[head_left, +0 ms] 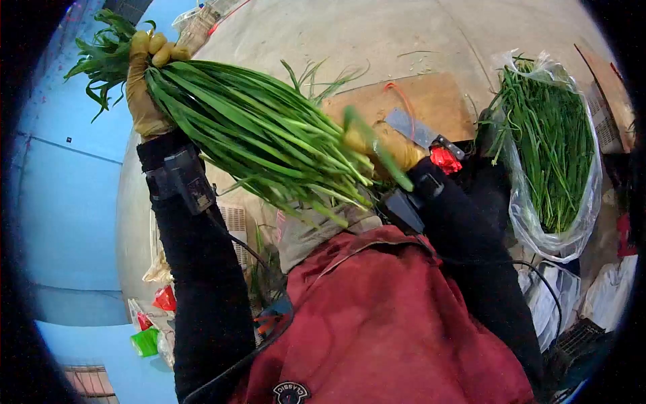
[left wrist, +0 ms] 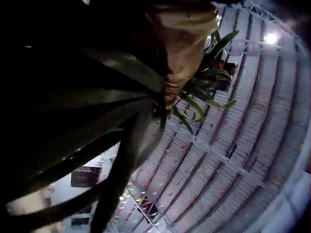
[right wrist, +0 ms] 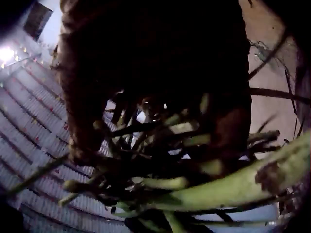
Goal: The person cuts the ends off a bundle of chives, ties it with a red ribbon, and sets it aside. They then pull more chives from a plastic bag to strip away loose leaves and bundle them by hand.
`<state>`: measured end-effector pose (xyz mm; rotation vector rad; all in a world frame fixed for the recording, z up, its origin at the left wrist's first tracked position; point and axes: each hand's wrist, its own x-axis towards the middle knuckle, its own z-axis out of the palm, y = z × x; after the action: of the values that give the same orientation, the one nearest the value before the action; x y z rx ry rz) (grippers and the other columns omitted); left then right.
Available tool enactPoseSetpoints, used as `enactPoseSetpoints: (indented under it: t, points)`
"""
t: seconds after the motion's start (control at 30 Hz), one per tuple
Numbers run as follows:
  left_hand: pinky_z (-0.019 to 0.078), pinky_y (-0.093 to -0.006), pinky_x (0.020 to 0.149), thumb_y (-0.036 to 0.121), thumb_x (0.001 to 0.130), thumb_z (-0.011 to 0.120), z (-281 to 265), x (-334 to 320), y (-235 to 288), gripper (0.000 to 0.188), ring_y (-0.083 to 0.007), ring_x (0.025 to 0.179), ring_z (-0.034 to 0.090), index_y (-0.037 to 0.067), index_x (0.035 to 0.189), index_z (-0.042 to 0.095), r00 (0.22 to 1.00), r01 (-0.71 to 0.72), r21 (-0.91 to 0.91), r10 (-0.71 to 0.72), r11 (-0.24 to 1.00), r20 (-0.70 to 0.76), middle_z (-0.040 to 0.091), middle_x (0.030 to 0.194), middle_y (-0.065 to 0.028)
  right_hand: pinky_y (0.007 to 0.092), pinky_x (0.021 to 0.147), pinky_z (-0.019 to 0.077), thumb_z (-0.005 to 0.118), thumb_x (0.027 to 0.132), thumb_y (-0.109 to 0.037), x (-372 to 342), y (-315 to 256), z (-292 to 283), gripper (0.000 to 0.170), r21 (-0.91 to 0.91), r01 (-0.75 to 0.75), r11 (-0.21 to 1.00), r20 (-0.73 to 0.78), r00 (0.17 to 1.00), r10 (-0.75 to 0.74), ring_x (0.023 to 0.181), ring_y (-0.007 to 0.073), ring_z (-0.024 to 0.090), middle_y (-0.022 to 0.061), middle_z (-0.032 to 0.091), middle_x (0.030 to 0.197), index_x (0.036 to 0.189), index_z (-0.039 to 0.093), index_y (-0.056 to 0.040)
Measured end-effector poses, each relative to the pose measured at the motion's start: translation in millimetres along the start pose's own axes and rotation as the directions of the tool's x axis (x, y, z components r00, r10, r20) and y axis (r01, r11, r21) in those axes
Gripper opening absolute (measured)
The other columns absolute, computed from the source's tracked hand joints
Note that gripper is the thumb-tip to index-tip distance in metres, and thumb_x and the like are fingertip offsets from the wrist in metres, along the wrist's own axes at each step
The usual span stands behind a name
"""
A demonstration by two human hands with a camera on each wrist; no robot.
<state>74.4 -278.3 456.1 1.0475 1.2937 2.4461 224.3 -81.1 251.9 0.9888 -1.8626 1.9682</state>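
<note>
A long bundle of green leafy stalks (head_left: 249, 121) slants across the head view. The gloved left hand (head_left: 149, 84) grips it near the leafy tips at the upper left, fingers curled round it; the left wrist view shows that glove (left wrist: 182, 43) with dark leaves fanning out. At the cut stalk ends is the gloved right hand (head_left: 387, 145), partly hidden by a blurred loose stalk (head_left: 378, 147). In the right wrist view the right hand (right wrist: 160, 73) is dark, its fingers around the stalk ends, with a thick pale stalk (right wrist: 228, 189) below.
A clear plastic bag (head_left: 518, 209) of greens stands at the right. Beyond the right hand lie a brown board (head_left: 437, 94), a flat grey blade (head_left: 407, 126) and a red wrapped item (head_left: 445, 159). Cables run along both sleeves.
</note>
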Motion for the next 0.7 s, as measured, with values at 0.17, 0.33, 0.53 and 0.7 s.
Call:
enactPoseSetpoints:
  t: [0.17,0.33,0.53,0.7]
  points:
    - [0.0457,-0.0290,0.071,0.020,0.094,0.056,-31.1,5.7,4.2,0.016,-0.0104,0.065,0.049,0.006,0.086,0.053,0.999,0.030,0.021,-0.030,0.999,0.016,0.051,0.074,0.0008,0.0198,0.047,0.0291,0.063,0.087,-0.025,-20.3,-8.8,-2.5,0.032,0.500,-0.561,0.660,0.135,0.803,0.580,0.056,0.0040,0.043,-0.0040,0.056,0.074,0.109,0.058,-0.0012]
    - [0.0443,-0.0283,0.076,0.022,0.095,0.054,-28.2,6.1,18.5,0.021,-0.0082,0.067,0.047,0.010,0.079,0.049,0.997,0.058,-0.093,-0.052,0.994,0.065,0.046,0.069,0.0041,0.0208,0.051,0.0344,0.062,0.088,-0.020,-59.4,19.1,-1.9,0.017,0.382,-0.632,0.674,-0.044,0.717,0.696,0.060,0.0044,0.046,-0.0025,0.057,0.073,0.092,0.066,-0.0033]
    - [0.0436,-0.0271,0.073,0.023,0.095,0.054,-29.4,14.4,24.7,0.023,-0.0085,0.064,0.044,0.010,0.078,0.046,0.995,-0.074,0.072,0.078,0.995,-0.055,0.044,0.065,0.0040,0.0333,0.076,0.0475,0.059,0.090,-0.029,-199.8,157.8,4.4,0.032,-0.771,-0.240,0.590,0.421,0.504,0.754,0.086,0.0209,0.061,0.0099,0.067,0.094,0.102,0.063,0.0003]
    - [0.0464,-0.0287,0.069,0.019,0.092,0.059,-27.5,6.4,20.2,0.014,-0.0108,0.064,0.051,0.006,0.090,0.055,0.999,-0.038,0.031,0.038,0.999,0.008,0.056,0.077,-0.0014,0.0329,0.086,0.0463,0.063,0.086,-0.026,-112.7,53.2,-18.6,0.056,0.061,-0.863,0.502,0.009,0.503,0.864,0.105,0.0198,0.056,0.0118,0.057,0.123,0.134,0.044,-0.0032]
